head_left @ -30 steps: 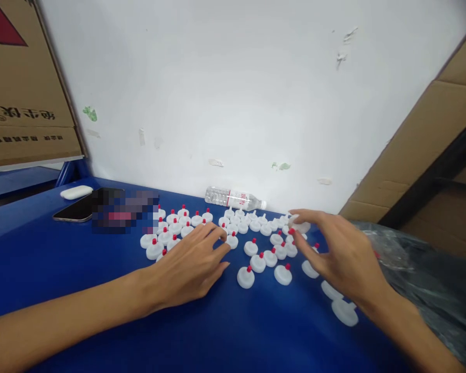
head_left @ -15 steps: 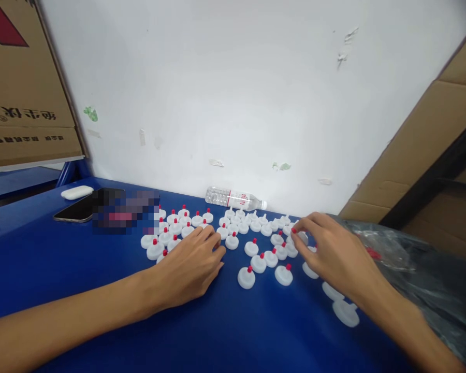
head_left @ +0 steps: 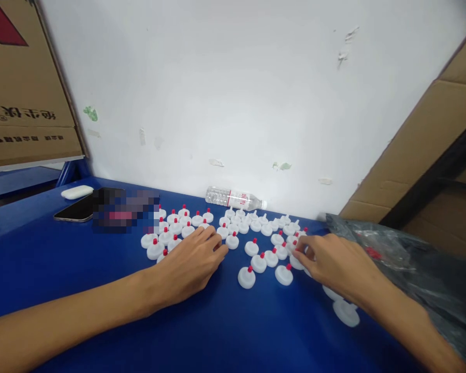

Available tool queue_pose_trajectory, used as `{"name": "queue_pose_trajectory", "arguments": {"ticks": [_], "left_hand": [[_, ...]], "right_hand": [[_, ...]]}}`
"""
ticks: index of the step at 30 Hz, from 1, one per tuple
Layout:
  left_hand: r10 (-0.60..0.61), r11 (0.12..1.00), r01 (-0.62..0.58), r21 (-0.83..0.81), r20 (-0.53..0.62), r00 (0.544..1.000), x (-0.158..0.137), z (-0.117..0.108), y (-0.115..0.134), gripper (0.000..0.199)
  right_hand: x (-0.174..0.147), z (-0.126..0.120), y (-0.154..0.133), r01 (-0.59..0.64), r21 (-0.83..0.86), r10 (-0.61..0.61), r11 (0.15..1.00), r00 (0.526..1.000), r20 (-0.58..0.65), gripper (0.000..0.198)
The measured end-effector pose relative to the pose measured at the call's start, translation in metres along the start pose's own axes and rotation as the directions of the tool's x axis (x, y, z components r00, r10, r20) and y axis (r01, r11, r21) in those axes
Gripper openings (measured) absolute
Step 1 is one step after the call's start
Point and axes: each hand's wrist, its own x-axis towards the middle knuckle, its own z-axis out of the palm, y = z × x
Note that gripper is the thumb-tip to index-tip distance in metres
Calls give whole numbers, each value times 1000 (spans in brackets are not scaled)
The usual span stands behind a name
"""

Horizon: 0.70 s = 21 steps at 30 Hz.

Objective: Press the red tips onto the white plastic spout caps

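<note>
Many white round caps with narrow spouts stand on the blue table (head_left: 233, 331), a number of them with small red tips. My right hand (head_left: 330, 256) is at the right of the group, thumb and forefinger pinched round a small red tip (head_left: 297, 250) on the spout of a white cap (head_left: 295, 261). Lying on the table at the group's left side, my left hand (head_left: 196, 259) has its fingers curled in; what they hold, if anything, is hidden. Between the hands stand red-tipped caps such as this front cap (head_left: 246, 278). Toward the right edge a cap (head_left: 346, 313) has a bare spout.
A clear plastic bottle (head_left: 235, 198) lies against the white wall (head_left: 241, 103). At left are a phone (head_left: 74, 210), a white case (head_left: 76, 192) and a blurred-out patch. A dark plastic bag (head_left: 423, 290) holding red pieces (head_left: 373, 253) lies at right, near cardboard (head_left: 411, 140).
My right hand has moved toward me from a spout farther back, which now carries a red tip, to a nearer cap. My left hand has barely shifted.
</note>
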Motion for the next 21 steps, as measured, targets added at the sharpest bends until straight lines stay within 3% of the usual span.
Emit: {"name": "queue_pose_trajectory", "arguments": {"ticks": [4, 8, 15, 21], "left_hand": [[-10, 999, 8, -33, -51, 999, 2, -4, 1, 13], [-10, 998, 5, -68, -70, 998, 3, -7, 2, 17], [28, 993, -37, -110, -87, 996, 1, -9, 2, 15], [43, 993, -56, -106, -121, 992, -1, -4, 0, 29]], "right_hand": [[-1, -6, 6, -50, -69, 49, 996, 999, -21, 34], [-4, -1, 16, -13, -100, 6, 995, 998, -70, 25], [-9, 14, 29, 26, -15, -25, 1000, 994, 103, 14], [-11, 25, 30, 105, -71, -102, 992, 994, 49, 7]]}}
